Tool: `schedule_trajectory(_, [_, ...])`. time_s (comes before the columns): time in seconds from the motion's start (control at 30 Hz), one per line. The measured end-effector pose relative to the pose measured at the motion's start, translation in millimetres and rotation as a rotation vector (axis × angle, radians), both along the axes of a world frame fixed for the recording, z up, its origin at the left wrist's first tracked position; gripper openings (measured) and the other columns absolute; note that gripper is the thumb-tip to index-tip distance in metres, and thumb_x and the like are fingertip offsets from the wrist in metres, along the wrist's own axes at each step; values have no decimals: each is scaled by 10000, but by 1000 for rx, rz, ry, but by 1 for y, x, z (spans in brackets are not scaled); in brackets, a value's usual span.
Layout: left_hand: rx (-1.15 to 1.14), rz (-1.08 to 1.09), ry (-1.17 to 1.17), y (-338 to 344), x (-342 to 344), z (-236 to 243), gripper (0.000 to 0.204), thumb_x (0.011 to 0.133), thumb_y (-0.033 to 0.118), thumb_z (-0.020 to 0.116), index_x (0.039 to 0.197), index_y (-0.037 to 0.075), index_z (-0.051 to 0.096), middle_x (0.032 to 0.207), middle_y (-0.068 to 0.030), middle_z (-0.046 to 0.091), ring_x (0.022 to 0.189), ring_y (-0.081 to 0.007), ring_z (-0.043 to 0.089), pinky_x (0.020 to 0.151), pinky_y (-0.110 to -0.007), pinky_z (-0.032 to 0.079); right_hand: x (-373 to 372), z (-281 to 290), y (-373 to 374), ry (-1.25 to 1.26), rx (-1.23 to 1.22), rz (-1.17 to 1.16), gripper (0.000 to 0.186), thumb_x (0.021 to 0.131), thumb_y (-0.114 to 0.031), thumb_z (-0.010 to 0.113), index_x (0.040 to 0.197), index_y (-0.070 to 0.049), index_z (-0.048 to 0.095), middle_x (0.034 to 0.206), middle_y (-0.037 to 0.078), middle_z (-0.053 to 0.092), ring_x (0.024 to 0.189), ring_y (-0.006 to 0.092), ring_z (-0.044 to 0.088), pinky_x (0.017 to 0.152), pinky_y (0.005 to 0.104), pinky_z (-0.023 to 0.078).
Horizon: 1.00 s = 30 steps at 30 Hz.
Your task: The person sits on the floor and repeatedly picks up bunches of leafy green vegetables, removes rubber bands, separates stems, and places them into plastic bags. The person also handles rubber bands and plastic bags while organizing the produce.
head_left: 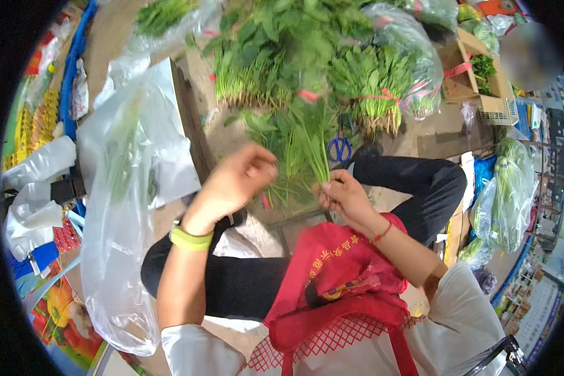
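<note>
My right hand (348, 197) pinches the stem ends of a small bunch of leafy greens (314, 147), whose leaves point away from me. Left of it, my left hand (241, 178) hangs over the ground, smeared by motion; its fingers look bent, and whether they hold anything cannot be made out. Loose greens (282, 135) lie beneath and beyond both hands. Just past the right hand is a pair of blue-handled scissors (339, 149), its blades hidden among the greens. Farther right stands a bundle of greens (373, 75), roots toward me, tied with a red band.
More bundled greens (250, 69) are heaped at the far side. To the left, a long clear plastic bag (119, 250) lies beside a pale board (180, 125). A cardboard box (460, 81) stands at the far right, and bagged green vegetables (511, 188) sit nearer on that side.
</note>
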<state>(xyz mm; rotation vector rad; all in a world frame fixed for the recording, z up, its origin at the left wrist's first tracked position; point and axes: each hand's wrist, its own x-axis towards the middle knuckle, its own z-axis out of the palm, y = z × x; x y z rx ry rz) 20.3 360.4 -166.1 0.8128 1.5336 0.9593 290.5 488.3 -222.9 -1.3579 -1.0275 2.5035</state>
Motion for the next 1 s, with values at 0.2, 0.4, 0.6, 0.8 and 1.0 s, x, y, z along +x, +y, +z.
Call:
schedule_trajectory(0.2, [91, -113, -396, 4, 33, 46, 762, 833, 140, 826, 1444, 41, 381, 1305, -114, 607, 1141, -190, 620, 872, -336, 539, -35, 96, -27, 339, 441, 26, 230, 1005, -36, 604, 1177, -41, 452, 1017, 97, 669, 816, 137, 665, 700, 277, 551])
schedule_trajectory(0.4, [530, 174, -541, -10, 26, 83, 836, 821, -76, 705, 1527, 79, 284, 1426, -141, 505, 1361, -308, 501, 1071, -419, 473, -62, 124, -53, 215, 952, 26, 293, 934, -39, 715, 1133, -30, 501, 944, 60, 625, 764, 110, 618, 678, 262, 524])
schedule_trajectory(0.6, [557, 250, -585, -25, 23, 91, 811, 865, -127, 601, 1570, 69, 252, 1363, -144, 560, 1269, -307, 588, 1048, -435, 503, -75, 135, -77, 150, 1325, 67, 285, 860, -68, 773, 1070, -24, 585, 945, 104, 605, 761, 206, 624, 673, 304, 525])
schedule_trajectory(0.8, [574, 224, -500, -37, 18, 96, 741, 897, -103, 601, 1550, 45, 285, 1251, -113, 603, 1127, -253, 644, 1000, -387, 501, -72, 140, -83, 283, 1391, 134, 380, 827, -122, 803, 1116, -21, 577, 998, 119, 603, 818, 235, 618, 724, 331, 521])
schedule_trajectory(1.0, [508, 96, -369, -48, 10, 102, 712, 906, -76, 622, 1532, 45, 303, 1205, -93, 601, 1061, -191, 635, 991, -334, 479, -88, 151, -45, 348, 1075, 229, 552, 805, -231, 828, 1229, -22, 544, 1092, 60, 579, 956, 154, 571, 833, 312, 480])
